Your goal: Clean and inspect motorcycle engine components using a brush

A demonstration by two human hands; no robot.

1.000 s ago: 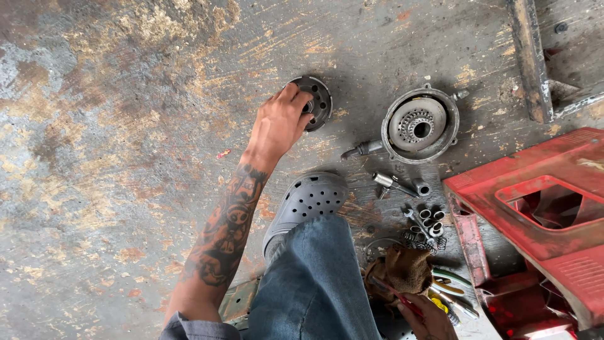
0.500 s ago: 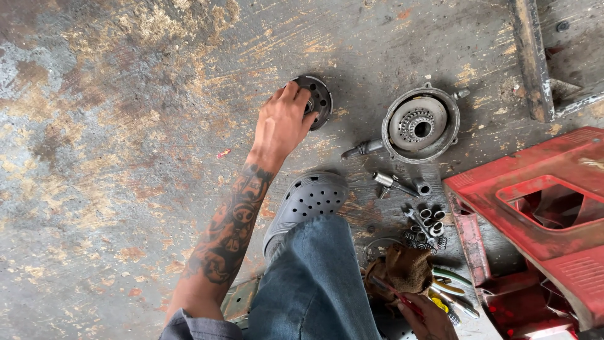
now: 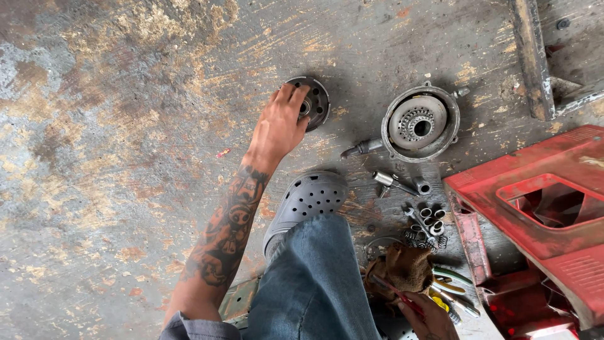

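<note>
Left hand (image 3: 281, 126) is out at full reach, fingers spread over the near rim of the dark round metal hub with its ring of holes (image 3: 310, 102); the grip looks draped on top and curled at the rim, not yet clamped around the part; the hub lies flat on the stained concrete floor (image 3: 113, 126), just beyond the toe of the grey perforated clog (image 3: 306, 203). Right hand (image 3: 430, 315) sits low at the frame's bottom edge, closed on a thin red-handled tool (image 3: 393, 292), beside a crumpled brown rag (image 3: 404, 267); how firmly it holds I cannot tell.

Risks, as I judge them; the hub looks oily and heavy, and a fingertip hold on one edge could let it slip and drop onto the concrete, or onto the clog; the arm is stretched far, so balance could go if the part resists. Small loose pieces lie close by, silver springs and short sleeves (image 3: 428, 223); a sweep of the foot or denim-clad knee (image 3: 314, 283) could scatter them.

The hub itself; dark grey, circular, a centre bore with smaller holes around it, grimy. Further right, well apart from it, stands a larger round silver housing with a toothed centre (image 3: 420, 123), and beyond that a red plastic panel (image 3: 541, 208).
</note>
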